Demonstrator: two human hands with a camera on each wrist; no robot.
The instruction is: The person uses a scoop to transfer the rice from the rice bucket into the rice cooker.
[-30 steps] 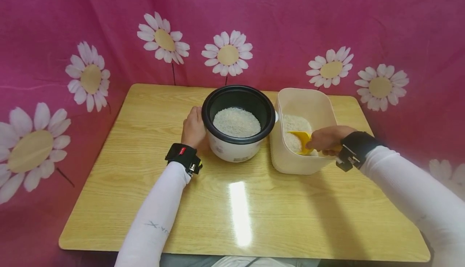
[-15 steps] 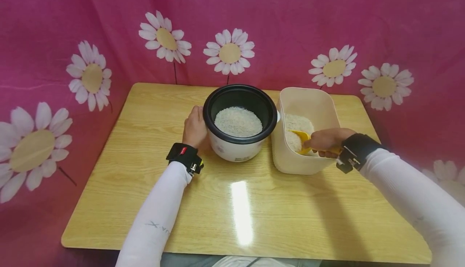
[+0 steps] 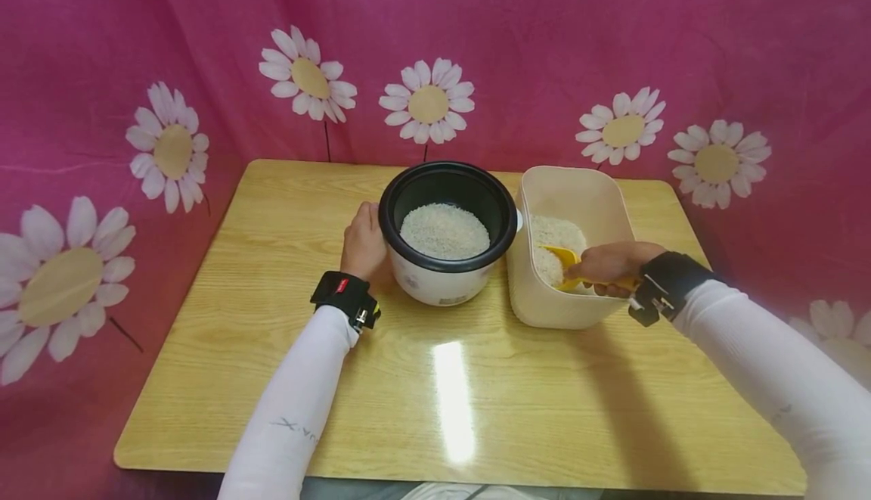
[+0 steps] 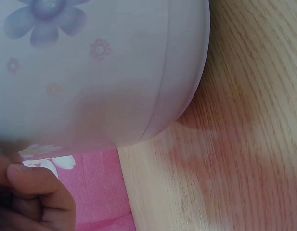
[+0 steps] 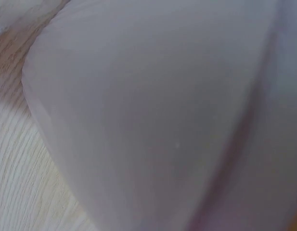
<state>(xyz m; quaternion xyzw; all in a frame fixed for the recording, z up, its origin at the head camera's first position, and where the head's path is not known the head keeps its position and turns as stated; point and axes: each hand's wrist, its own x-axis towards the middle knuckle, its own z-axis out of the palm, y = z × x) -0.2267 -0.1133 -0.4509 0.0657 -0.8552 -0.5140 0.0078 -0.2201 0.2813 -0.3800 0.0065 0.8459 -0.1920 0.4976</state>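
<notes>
A white rice cooker (image 3: 442,286) with a black inner pot holds white rice (image 3: 445,231). My left hand (image 3: 363,244) grips it by its left side near the rim; curled fingers (image 4: 40,195) show beside its flowered wall in the left wrist view. To its right stands a tall cream-coloured bin (image 3: 565,311) with more rice (image 3: 558,231) inside. My right hand (image 3: 609,264), reaching over the bin's near right rim, holds a yellow scoop (image 3: 564,256) by its handle. The scoop lies low in the bin with rice in it. In the right wrist view the bin's wall (image 5: 138,115) hides the hand.
Both containers stand side by side on a wooden table (image 3: 272,318), toward its back edge. A white knob (image 3: 519,220) on the cooker's right side sits against the bin. A pink curtain (image 3: 517,54) with printed daisies hangs behind and to the sides.
My right hand has shifted slightly left and toward me inside the bin, with the scoop in its grip. The left hand and the cooker stay where they were.
</notes>
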